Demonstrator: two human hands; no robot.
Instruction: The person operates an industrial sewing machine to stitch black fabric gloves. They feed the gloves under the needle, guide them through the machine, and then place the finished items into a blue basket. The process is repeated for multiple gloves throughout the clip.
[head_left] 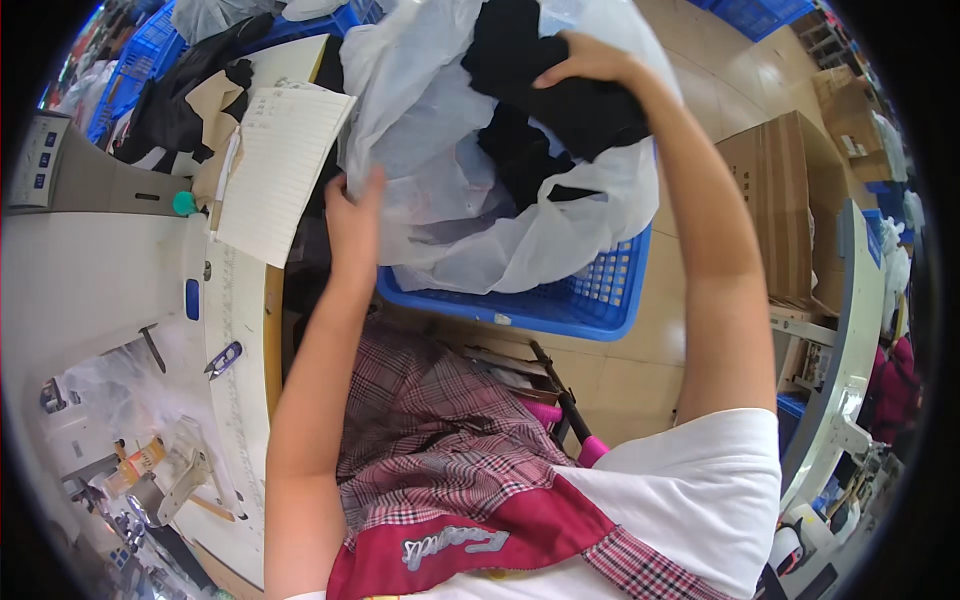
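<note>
A large translucent white plastic bag (430, 110) lies open inside a blue plastic basket (600, 320) in front of me. My right hand (598, 60) reaches over the bag's far right side, its thumb and fingers closed on a piece of black cloth (590, 115). More black cloth (515, 150) lies lower in the bag, next to a clear inner wrapping. On the near left, my left hand (354, 215) grips the bag's edge, thumb upward; its fingertips are partly hidden by the plastic.
To the left is a sewing machine (90, 270) on a white table, with a lined paper sheet (285, 165), a pen (228, 165) and purple thread snips (224, 360). A cardboard box (770, 200) stands on the tiled floor at right. Blue crates (130, 70) sit at far left.
</note>
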